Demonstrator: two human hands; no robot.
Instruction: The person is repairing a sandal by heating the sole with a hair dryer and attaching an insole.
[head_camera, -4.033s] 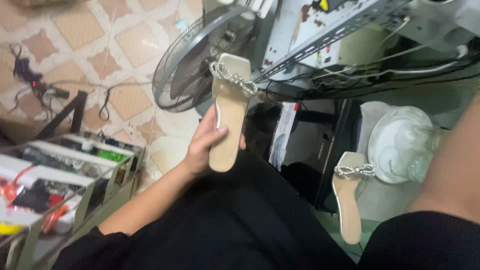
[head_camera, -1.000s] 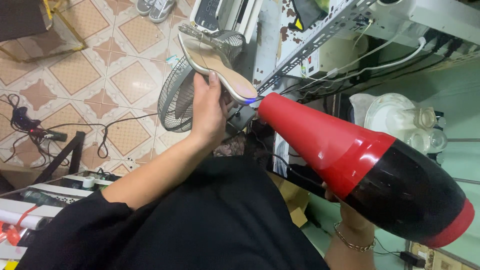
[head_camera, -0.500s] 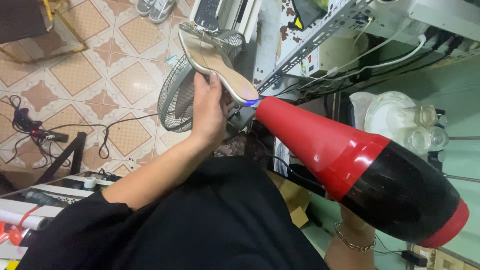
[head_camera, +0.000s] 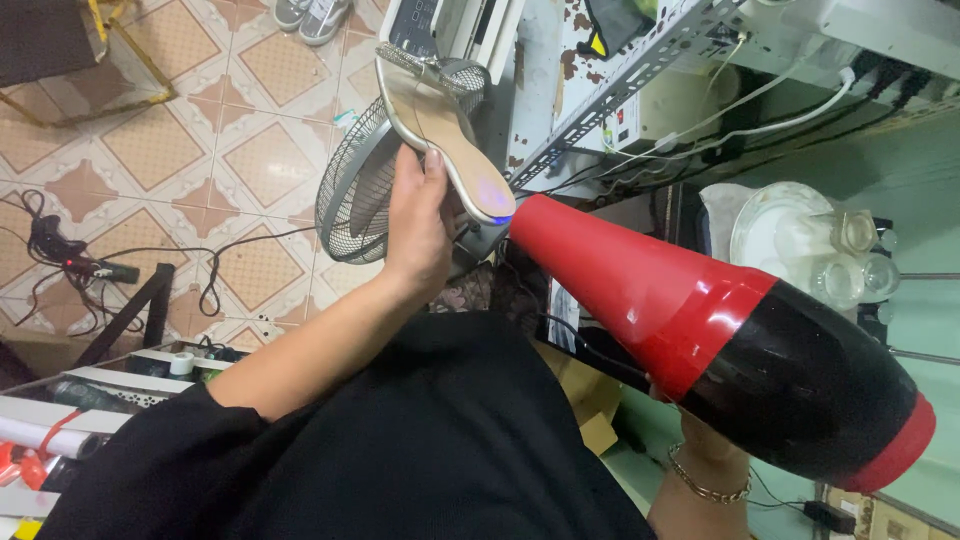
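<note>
- Right now I see the left hand (head_camera: 418, 232) wrapped tight around a gold sandal (head_camera: 440, 122), holding it up over the floor fan (head_camera: 365, 195).
- My right hand is hidden behind the red and black hair dryer (head_camera: 720, 340), so I cannot tell how it grips; only the wrist with a bracelet (head_camera: 706, 487) shows.
- I see the dryer's red nose just touching the sandal's heel end.

1. The left arm reaches forward and up from a black sleeve, forearm bare, wrist nearly straight.
2. The left hand (head_camera: 420, 225) is closed in a grip, back toward the camera, thumb up and pressed flat.
3. The right hand is hidden; only its wrist (head_camera: 705, 470) shows, low right, wearing a chain bracelet.
</note>
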